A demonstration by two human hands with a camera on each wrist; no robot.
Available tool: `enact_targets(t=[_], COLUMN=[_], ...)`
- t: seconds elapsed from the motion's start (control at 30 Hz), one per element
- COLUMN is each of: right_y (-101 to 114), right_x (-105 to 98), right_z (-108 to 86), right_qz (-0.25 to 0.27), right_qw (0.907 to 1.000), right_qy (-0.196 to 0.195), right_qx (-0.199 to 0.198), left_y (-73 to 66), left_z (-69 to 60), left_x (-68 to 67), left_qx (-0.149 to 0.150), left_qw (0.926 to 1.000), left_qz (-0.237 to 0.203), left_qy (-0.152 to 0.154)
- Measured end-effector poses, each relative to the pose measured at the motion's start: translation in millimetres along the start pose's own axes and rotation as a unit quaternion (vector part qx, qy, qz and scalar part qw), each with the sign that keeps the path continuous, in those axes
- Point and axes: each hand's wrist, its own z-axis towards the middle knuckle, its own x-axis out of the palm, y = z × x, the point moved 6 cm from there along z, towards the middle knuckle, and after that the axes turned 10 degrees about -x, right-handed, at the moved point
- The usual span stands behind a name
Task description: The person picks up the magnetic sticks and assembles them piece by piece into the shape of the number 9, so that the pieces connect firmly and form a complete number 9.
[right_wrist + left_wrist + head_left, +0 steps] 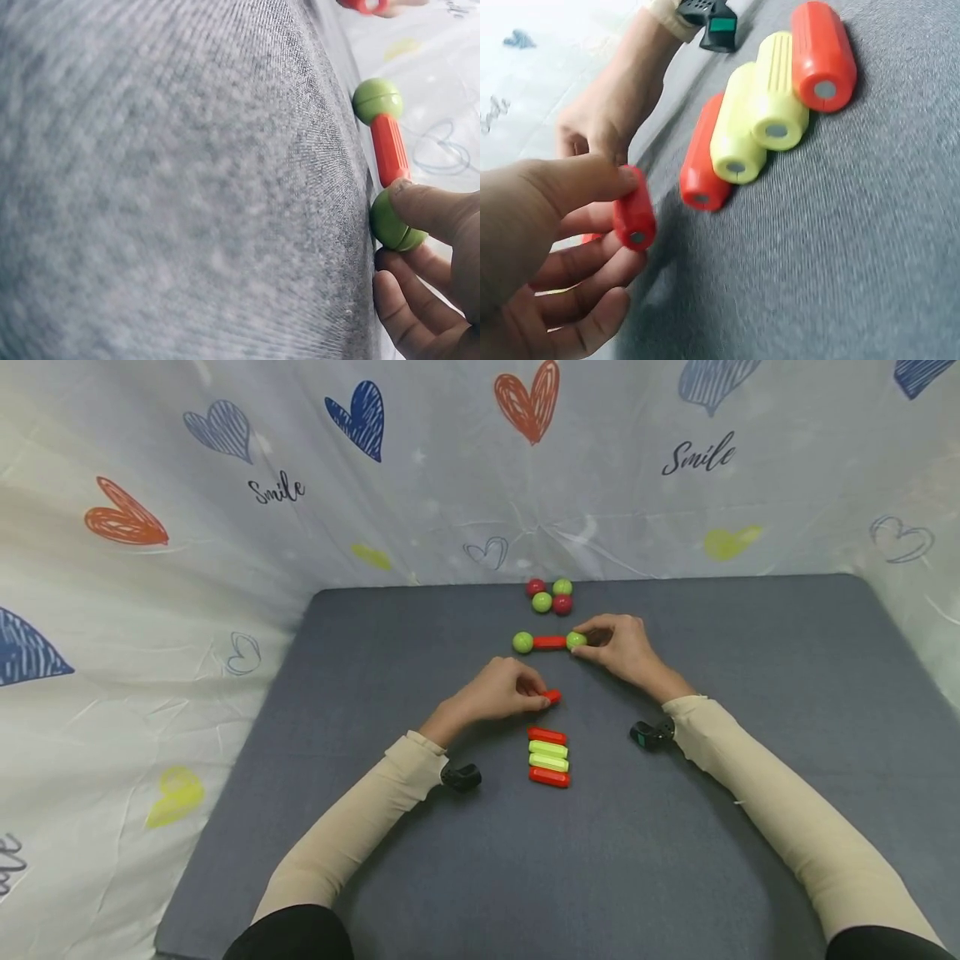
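L hand [497, 687] pinches a loose red stick [552, 696] btwn thumb & fingers; its small grey end disc shows in L wrist view. Can't tell if it touches the table [465, 877]. R hand [618, 647] grips the R green ball [576, 641], also btwn thumb & fingers. That ball is on one end of a joined red stick [550, 642], w/ the L green ball [522, 642] on the other end; the whole pc lies crosswise, just beyond the loose stick. Nearer the person: row of 4 sticks [548, 762] side by side, red/yellow/yellow/red. Nr far edge, 2 red balls [562, 604] & 2 green balls [542, 602] bunched tog. Behind: white cloth [435, 502] w/ hearts & "Smile".
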Motion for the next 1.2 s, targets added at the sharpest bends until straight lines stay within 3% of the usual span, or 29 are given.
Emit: enact_targets(t=[0.17,0.3,0.43,0.8,1.2], right_y=[-1,-1,-1,0,0], right_x=[0,0,1,2,1], right_z=[1.0,1.4,1.2,0.1,-0.8], right_qz=[-0.001,0.0,-0.002,0.004,0.001], right_qw=[1.0,1.0,1.0,1.0,1.0], right_qy=[0.001,0.003,0.003,0.003,0.002], right_qx=[0.001,0.0,-0.001,-0.004,0.001], left_y=[19.0,31.1,39.9,52.6,54.6], left_z=[0.3,-0.4,0.0,8.9,11.5], left_x=[-10.5,-18.4,-23.0,-24.7,-25.3], left_qx=[-0.066,-0.121,-0.154,-0.21,-0.219], left_qw=[0.9948,0.9835,0.9707,0.9433,0.9403], left_qz=[-0.046,-0.08,-0.122,-0.189,-0.206], left_qy=[-0.062,-0.109,-0.138,-0.175,-0.159])
